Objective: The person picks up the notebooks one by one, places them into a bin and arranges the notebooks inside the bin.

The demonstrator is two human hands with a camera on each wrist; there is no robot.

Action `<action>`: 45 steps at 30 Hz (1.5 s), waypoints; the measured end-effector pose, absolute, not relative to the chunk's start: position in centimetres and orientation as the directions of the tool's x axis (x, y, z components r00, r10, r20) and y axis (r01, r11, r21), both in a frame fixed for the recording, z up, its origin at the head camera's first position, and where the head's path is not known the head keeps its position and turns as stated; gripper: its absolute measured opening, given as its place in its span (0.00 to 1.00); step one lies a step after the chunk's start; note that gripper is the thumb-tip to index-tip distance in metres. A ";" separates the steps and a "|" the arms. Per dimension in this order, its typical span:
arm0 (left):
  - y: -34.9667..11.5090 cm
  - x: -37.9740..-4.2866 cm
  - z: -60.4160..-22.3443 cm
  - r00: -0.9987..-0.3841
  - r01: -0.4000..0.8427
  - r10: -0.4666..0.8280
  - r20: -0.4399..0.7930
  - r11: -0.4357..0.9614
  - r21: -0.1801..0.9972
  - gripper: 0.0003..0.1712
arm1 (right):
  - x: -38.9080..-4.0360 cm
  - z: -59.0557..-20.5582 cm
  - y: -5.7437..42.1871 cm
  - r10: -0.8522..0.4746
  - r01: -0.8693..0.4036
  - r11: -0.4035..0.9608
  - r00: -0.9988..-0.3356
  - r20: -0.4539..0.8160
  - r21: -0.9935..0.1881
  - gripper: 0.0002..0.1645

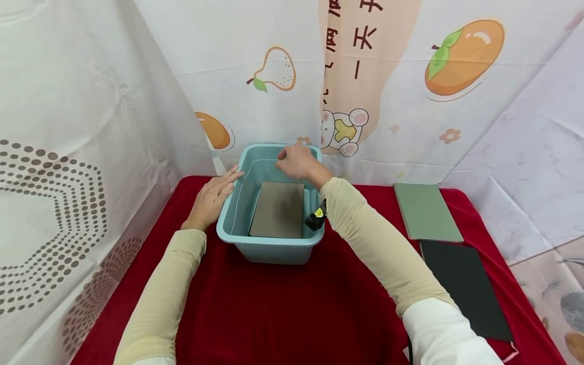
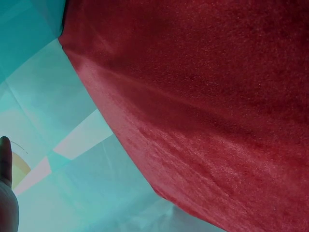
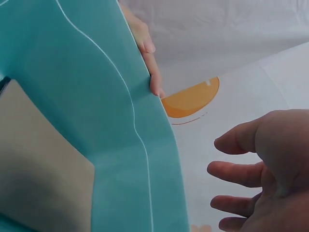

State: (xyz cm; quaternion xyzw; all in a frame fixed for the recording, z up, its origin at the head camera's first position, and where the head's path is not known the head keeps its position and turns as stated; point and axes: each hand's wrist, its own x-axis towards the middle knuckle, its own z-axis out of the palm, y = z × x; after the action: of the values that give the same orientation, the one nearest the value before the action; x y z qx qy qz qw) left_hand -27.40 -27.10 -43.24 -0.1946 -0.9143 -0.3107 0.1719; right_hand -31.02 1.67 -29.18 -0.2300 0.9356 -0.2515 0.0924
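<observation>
A light blue plastic bin stands on the red cloth, and a grey-brown notebook lies flat inside it. My left hand touches the bin's left rim from outside, its fingers extended. Over the far right part of the bin hovers my right hand, fingers loosely bent. Seen in the right wrist view, the right hand has its fingers apart with nothing between them. Only a bit of the left hand shows at the edge of the left wrist view.
To the right lie a green notebook and, nearer, a black notebook, partly covered by my right arm. White printed curtains hang behind and at both sides. The red cloth spreads in front of the bin.
</observation>
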 end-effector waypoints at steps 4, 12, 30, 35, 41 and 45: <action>-27.2 -27.4 -43.2 -0.865 0.462 0.245 0.437 0.730 0.504 0.24 | -31.1 -29.2 2.3 -0.470 -0.411 0.784 -0.883 -0.012 -0.466 0.24; -27.1 -27.3 -43.4 -0.867 0.460 0.241 0.436 0.722 0.517 0.24 | -30.8 -29.1 4.6 -0.468 -0.389 0.777 -0.883 -0.041 -0.495 0.32; -27.0 -27.5 -43.4 -0.872 0.453 0.233 0.431 0.719 0.527 0.25 | -30.3 -29.9 9.1 -0.392 -0.353 0.854 -0.919 -0.026 -0.381 0.49; -26.9 -27.4 -43.4 -0.872 0.452 0.230 0.432 0.717 0.530 0.25 | -30.4 -30.8 10.0 -0.378 -0.367 0.883 -0.926 0.021 -0.292 0.50; -26.9 -27.5 -43.4 -0.872 0.452 0.227 0.433 0.714 0.535 0.25 | -30.2 -32.0 11.3 -0.382 -0.387 0.885 -0.921 0.072 -0.260 0.51; -26.9 -27.5 -43.5 -0.875 0.448 0.224 0.430 0.712 0.541 0.25 | -30.2 -32.9 12.1 -0.369 -0.378 0.890 -0.925 0.084 -0.254 0.52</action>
State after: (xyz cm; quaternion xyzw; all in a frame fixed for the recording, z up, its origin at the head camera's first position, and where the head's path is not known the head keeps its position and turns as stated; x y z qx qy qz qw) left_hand -27.53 -26.93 -43.50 -0.1845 -0.9096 -0.3315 0.1691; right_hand -30.22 12.09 -32.85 -0.1923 0.9720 -0.1338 -0.0169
